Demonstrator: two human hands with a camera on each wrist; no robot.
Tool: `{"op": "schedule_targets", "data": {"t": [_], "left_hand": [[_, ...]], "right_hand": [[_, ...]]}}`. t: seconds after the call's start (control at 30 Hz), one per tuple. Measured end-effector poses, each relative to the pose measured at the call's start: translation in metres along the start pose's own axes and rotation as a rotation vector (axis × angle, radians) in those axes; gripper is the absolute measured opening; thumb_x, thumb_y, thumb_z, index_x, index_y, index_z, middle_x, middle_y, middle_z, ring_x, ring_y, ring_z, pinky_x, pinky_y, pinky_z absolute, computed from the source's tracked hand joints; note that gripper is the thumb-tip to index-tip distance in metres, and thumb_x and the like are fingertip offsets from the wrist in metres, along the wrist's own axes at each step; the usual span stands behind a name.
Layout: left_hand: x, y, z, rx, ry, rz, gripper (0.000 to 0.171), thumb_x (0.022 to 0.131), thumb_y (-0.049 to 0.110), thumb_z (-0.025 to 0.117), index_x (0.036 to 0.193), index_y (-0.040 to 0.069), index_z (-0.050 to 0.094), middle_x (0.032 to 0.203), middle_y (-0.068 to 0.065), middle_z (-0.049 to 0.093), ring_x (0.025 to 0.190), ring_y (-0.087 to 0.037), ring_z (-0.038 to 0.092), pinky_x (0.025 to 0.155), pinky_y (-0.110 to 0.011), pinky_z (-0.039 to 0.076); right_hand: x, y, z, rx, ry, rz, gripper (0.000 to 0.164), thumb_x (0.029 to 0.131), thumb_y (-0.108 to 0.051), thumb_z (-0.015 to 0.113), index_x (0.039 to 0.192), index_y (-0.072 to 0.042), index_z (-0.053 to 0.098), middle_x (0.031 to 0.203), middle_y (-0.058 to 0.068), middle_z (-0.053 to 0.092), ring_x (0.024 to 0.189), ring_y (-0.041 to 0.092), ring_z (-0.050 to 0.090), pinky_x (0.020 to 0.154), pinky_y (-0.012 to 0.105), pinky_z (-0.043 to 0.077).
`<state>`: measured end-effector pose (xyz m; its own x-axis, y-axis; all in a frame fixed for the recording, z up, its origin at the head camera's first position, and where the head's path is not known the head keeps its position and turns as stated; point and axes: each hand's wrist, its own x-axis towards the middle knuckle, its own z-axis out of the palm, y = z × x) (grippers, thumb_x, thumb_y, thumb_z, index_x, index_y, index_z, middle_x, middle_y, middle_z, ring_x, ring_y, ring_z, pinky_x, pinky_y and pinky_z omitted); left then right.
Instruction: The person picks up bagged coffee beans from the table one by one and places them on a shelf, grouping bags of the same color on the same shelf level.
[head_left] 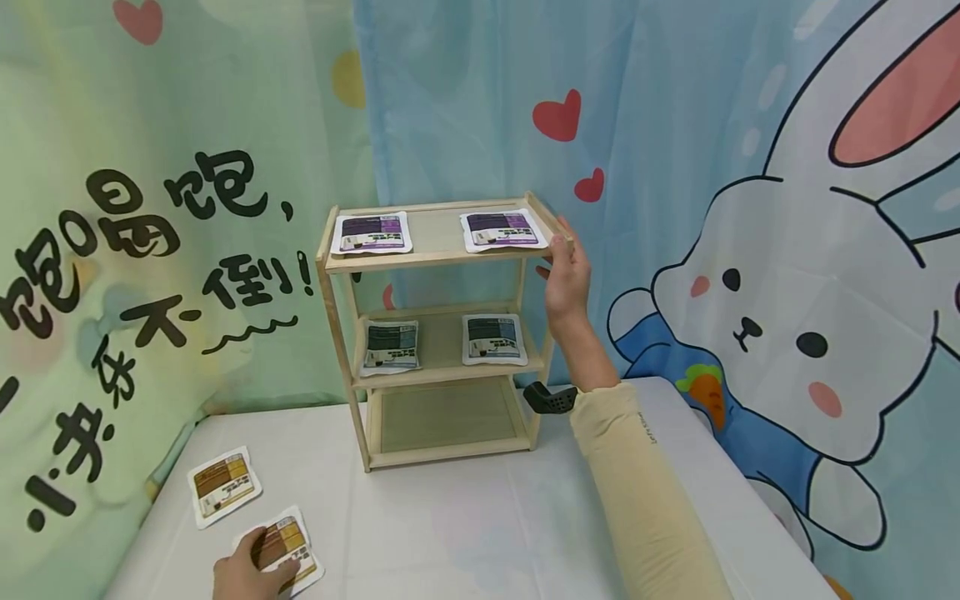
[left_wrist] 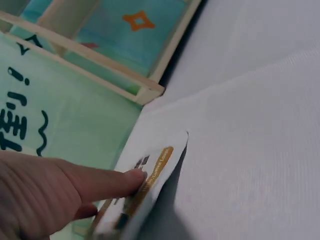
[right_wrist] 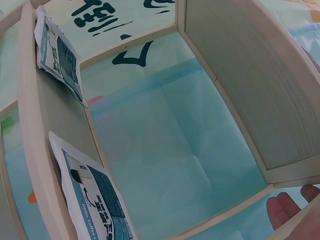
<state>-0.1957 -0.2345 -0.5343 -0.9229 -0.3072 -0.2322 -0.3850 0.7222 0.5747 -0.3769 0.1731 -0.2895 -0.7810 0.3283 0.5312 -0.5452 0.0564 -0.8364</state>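
Note:
My left hand grips a brown-and-white sachet at the table's front left. In the left wrist view the thumb lies across the sachet's printed face and one edge stands up off the cloth. Another brown sachet lies flat just behind it. My right hand holds the top right corner of a three-tier wooden shelf, thumb at the top rail and fingers round the side. Fingertips show beside the frame in the right wrist view.
Two purple-and-white sachets lie on the top tier, left and right. The middle tier bears two teal sachets. The bottom tier shows its bare board. A white cloth covers the table; printed curtains hang close behind.

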Motion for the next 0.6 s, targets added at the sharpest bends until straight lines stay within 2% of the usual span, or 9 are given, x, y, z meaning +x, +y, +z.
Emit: {"op": "schedule_targets", "data": {"t": [0.1, 0.23, 0.33, 0.6], "left_hand": [[0.002, 0.001, 0.004, -0.089, 0.021, 0.036, 0.072, 0.072, 0.030, 0.081, 0.127, -0.008, 0.052, 0.112, -0.034, 0.057, 0.096, -0.045, 0.057, 0.085, -0.055, 0.045], [0.009, 0.009, 0.015, -0.168, 0.117, 0.055, 0.059, 0.073, 0.028, 0.082, 0.120, -0.003, 0.063, 0.114, -0.030, 0.061, 0.099, -0.045, 0.058, 0.086, -0.056, 0.043], [0.011, 0.018, 0.026, -0.214, 0.166, 0.126, 0.053, 0.074, 0.027, 0.084, 0.116, 0.000, 0.067, 0.114, -0.028, 0.063, 0.103, -0.045, 0.058, 0.089, -0.057, 0.042], [0.013, 0.050, 0.052, -0.323, 0.129, 0.330, 0.045, 0.071, 0.020, 0.087, 0.113, 0.010, 0.072, 0.118, -0.020, 0.065, 0.116, -0.045, 0.054, 0.095, -0.059, 0.039]], "right_hand": [[-0.001, 0.001, 0.000, 0.003, -0.007, -0.001, 0.050, 0.106, -0.029, 0.034, 0.151, -0.008, 0.034, 0.137, 0.017, 0.048, 0.115, 0.026, 0.054, 0.086, 0.035, 0.043], [-0.001, 0.000, 0.000, -0.003, -0.011, -0.003, 0.051, 0.106, -0.031, 0.033, 0.152, -0.009, 0.033, 0.137, 0.017, 0.047, 0.116, 0.025, 0.053, 0.087, 0.036, 0.043], [-0.001, 0.000, -0.001, -0.002, 0.000, -0.004, 0.050, 0.106, -0.031, 0.034, 0.151, -0.009, 0.035, 0.137, 0.016, 0.048, 0.116, 0.025, 0.054, 0.086, 0.036, 0.044], [0.000, 0.001, 0.000, 0.006, 0.007, -0.013, 0.049, 0.105, -0.030, 0.035, 0.150, -0.012, 0.037, 0.136, 0.016, 0.049, 0.115, 0.023, 0.055, 0.083, 0.034, 0.046]]}}
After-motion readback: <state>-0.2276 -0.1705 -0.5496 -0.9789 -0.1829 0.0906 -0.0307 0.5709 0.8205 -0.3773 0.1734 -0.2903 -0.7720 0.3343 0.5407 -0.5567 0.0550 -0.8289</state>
